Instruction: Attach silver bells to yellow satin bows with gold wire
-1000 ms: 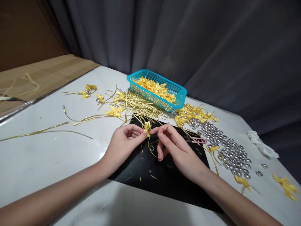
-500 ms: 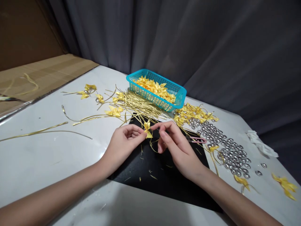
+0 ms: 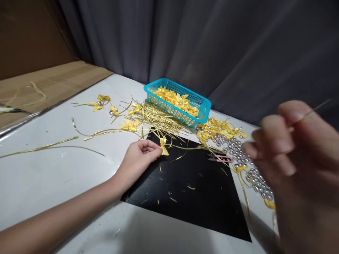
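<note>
Yellow ribbon bow at left hand's fingertips, grip pinched closed on it.

Turquoise basket; yellow bows; black mat; pink-handled snips; grey curtain

Dark curtain behind white table; tan cardboard at left.

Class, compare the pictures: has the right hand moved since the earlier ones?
Yes: the right hand has moved from over the black mat rightward, past the pink snips.
</note>
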`<state>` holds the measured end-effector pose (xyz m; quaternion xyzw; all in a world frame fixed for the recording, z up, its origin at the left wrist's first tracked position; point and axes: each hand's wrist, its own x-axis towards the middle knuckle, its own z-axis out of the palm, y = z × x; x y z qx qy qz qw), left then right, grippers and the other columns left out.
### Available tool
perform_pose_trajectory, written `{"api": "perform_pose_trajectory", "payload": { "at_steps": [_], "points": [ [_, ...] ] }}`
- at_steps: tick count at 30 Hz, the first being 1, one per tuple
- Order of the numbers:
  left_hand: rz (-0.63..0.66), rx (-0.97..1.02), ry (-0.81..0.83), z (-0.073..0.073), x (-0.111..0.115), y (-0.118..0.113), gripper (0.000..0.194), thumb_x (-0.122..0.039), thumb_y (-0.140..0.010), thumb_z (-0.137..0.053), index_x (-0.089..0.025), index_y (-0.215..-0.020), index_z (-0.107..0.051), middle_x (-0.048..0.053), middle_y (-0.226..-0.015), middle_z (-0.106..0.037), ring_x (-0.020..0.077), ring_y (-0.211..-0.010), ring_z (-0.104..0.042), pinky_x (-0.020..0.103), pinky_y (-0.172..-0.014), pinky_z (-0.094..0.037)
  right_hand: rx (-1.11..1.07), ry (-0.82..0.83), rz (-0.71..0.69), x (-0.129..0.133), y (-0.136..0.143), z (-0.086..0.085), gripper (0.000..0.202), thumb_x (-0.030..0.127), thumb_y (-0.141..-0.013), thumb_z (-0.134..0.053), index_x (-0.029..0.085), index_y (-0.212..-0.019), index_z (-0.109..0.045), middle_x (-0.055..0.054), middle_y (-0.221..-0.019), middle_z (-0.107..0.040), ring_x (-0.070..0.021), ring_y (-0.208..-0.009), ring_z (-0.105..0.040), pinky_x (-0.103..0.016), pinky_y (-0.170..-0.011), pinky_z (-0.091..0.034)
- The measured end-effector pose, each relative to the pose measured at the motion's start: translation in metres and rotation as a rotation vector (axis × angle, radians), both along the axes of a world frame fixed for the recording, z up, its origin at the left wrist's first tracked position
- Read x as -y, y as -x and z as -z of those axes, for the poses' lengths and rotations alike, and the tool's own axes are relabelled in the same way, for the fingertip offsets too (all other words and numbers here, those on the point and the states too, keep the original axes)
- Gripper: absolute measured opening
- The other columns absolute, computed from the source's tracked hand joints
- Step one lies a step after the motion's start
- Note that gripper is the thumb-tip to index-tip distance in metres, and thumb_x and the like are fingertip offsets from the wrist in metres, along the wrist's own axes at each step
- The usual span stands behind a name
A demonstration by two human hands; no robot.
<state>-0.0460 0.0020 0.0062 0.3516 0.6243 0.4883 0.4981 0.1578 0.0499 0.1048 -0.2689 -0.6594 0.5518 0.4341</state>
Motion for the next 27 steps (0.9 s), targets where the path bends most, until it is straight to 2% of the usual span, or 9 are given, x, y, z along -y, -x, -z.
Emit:
{"api": "perform_pose_trajectory", "payload": {
  "at_steps": [2,3,4,9,13,16,19,22,27],
  "points": [
    [0.032,0.029,-0.019,-0.001,0.001,-0.001,0.015,-0.027,-0.067,-0.064,-0.013,-0.066,-0.061,-0.003,-0.058,-0.056,0.0092,-0.057,-0.048,0.022,-0.057,-0.036,0.189,0.073,-0.212,0.004,0.005,0.011,0.011,0.027,-0.096,-0.039,0.023,-0.086,-0.043,0.003,-0.075,-0.057,-0.0030,-0.041,-0.041,-0.022,-0.051,-0.047],
    [0.054,0.045,-0.032,-0.002,0.001,-0.002,0.015,-0.027,-0.067,-0.064,-0.013,-0.066,-0.061,-0.003,-0.058,-0.055,0.0090,-0.056,-0.048,0.022,-0.057,-0.035,0.311,0.086,-0.341,0.005,0.009,0.018,0.011,0.027,-0.096,-0.038,0.023,-0.087,-0.042,0.002,-0.082,-0.058,-0.0038,-0.046,-0.046,-0.022,-0.053,-0.047],
    [0.078,0.060,-0.046,-0.003,0.002,-0.003,0.014,-0.027,-0.067,-0.064,-0.013,-0.065,-0.060,-0.003,-0.057,-0.055,0.0088,-0.056,-0.047,0.021,-0.056,-0.035,0.423,0.054,-0.391,0.005,0.014,0.026,0.011,0.029,-0.097,-0.036,0.022,-0.092,-0.043,0.001,-0.082,-0.057,-0.0053,-0.053,-0.049,-0.023,-0.056,-0.047],
    [0.107,0.099,-0.052,-0.004,0.004,-0.006,0.015,-0.027,-0.067,-0.064,-0.014,-0.064,-0.059,-0.004,-0.056,-0.055,0.0085,-0.056,-0.047,0.021,-0.056,-0.036,0.747,-0.207,-0.285,-0.002,0.028,0.049,0.018,0.033,-0.099,-0.030,0.022,-0.099,-0.044,0.002,-0.066,-0.050,-0.0082,-0.059,-0.049,-0.022,-0.059,-0.041],
    [0.075,0.085,-0.038,-0.001,0.004,-0.005,0.013,-0.025,-0.067,-0.064,-0.014,-0.063,-0.059,-0.004,-0.056,-0.054,0.0080,-0.055,-0.047,0.021,-0.056,-0.036,0.669,-0.304,-0.218,-0.008,0.021,0.046,0.009,0.025,-0.097,-0.034,0.023,-0.099,-0.043,0.001,-0.081,-0.057,-0.0062,-0.059,-0.049,-0.019,-0.056,-0.039],
    [0.061,0.076,-0.020,0.000,0.003,-0.004,0.012,-0.024,-0.067,-0.063,-0.014,-0.063,-0.060,-0.004,-0.057,-0.055,0.0084,-0.056,-0.047,0.021,-0.057,-0.036,0.519,-0.365,-0.174,-0.012,0.014,0.041,0.017,0.014,-0.095,-0.033,0.026,-0.103,-0.042,0.003,-0.080,-0.056,-0.0048,-0.054,-0.045,-0.018,-0.051,-0.037],
    [0.063,0.076,-0.024,0.000,0.003,-0.004,0.012,-0.024,-0.067,-0.064,-0.013,-0.064,-0.061,-0.004,-0.057,-0.055,0.0084,-0.056,-0.047,0.021,-0.057,-0.036,0.606,-0.518,-0.268,-0.011,0.015,0.040,0.028,0.003,-0.088,-0.033,0.021,-0.090,-0.054,0.002,-0.076,-0.053,-0.0059,-0.064,-0.049,-0.018,-0.060,-0.038],
    [0.075,0.089,-0.036,-0.001,0.003,-0.004,0.012,-0.025,-0.067,-0.064,-0.013,-0.064,-0.062,-0.004,-0.056,-0.055,0.0081,-0.055,-0.047,0.021,-0.056,-0.036,0.714,-0.495,-0.329,-0.005,0.024,0.048,0.032,0.000,-0.085,-0.033,0.016,-0.091,-0.060,-0.001,-0.080,-0.055,-0.0071,-0.072,-0.051,-0.019,-0.066,-0.040],
    [0.071,0.110,-0.045,0.000,0.004,-0.005,0.012,-0.025,-0.068,-0.064,-0.013,-0.066,-0.062,-0.003,-0.059,-0.057,0.0083,-0.058,-0.049,0.020,-0.058,-0.038,0.640,-0.456,-0.107,0.000,0.036,0.067,0.024,0.009,-0.089,-0.039,0.013,-0.095,-0.063,-0.004,-0.083,-0.059,-0.0089,-0.076,-0.055,-0.020,-0.069,-0.043]
  ]
}}
